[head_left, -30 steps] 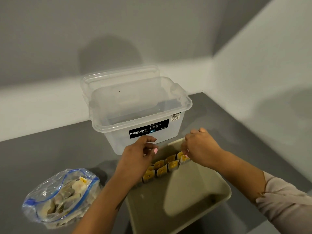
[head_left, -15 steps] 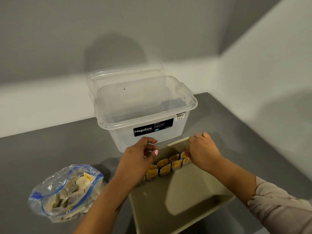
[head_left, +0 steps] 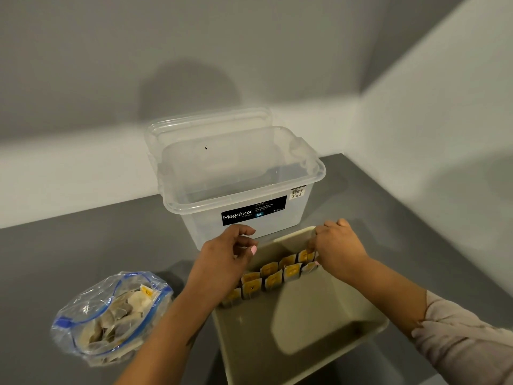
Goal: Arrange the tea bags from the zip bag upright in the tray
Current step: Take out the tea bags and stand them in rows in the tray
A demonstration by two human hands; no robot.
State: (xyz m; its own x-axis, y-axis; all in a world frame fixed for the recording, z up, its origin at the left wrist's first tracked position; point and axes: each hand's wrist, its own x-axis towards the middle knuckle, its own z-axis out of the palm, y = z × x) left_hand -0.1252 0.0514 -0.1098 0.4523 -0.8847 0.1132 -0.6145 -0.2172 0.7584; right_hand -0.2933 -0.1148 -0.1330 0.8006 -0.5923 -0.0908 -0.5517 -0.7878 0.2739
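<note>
A beige tray (head_left: 302,337) lies in front of me, tilted, with several yellow-labelled tea bags (head_left: 273,279) standing upright in two rows along its far wall. My left hand (head_left: 226,261) hovers over the left end of the rows, fingers loosely curled and holding nothing. My right hand (head_left: 340,245) is at the right end by the tray's far corner, its fingers curled down onto the last tea bag (head_left: 306,257); the fingertips are hidden. The open zip bag (head_left: 111,315), with a blue seal and several tea bags inside, lies on the counter to the left.
A clear Megabox storage box (head_left: 238,187) stands just behind the tray, its lid leaning behind it. The grey counter (head_left: 83,245) meets walls at the back and on the right.
Both hands stay at the ends of the tea bag rows with only slight shifts. The view has drifted a little.
</note>
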